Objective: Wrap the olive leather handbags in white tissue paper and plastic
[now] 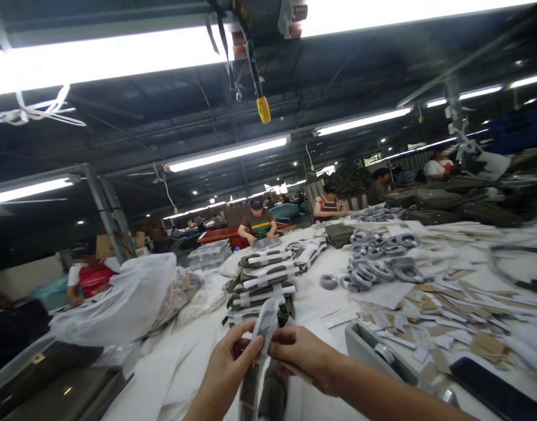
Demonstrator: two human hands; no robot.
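Observation:
Near the bottom middle, my left hand (233,362) pinches a pale, see-through strip (268,313) that looks like plastic wrap around a strap. The strip rises above the fingers and hangs below them. My right hand (306,356) is closed at the strip's right edge, thumb against fingers, with a thin pale edge showing under the palm. A dark green fabric piece (275,392) lies below, between the hands. Just beyond them stands a stack of folded dark green straps or bag parts wrapped in white paper (264,275).
Right of my hands are a grey tape dispenser (378,354), a dark phone-like slab (496,386), scattered cardboard and paper tags (453,310) and grey coils (369,266). At left are a plastic bag (119,298) and dark bags (62,386). Several co-workers (257,222) sit further back.

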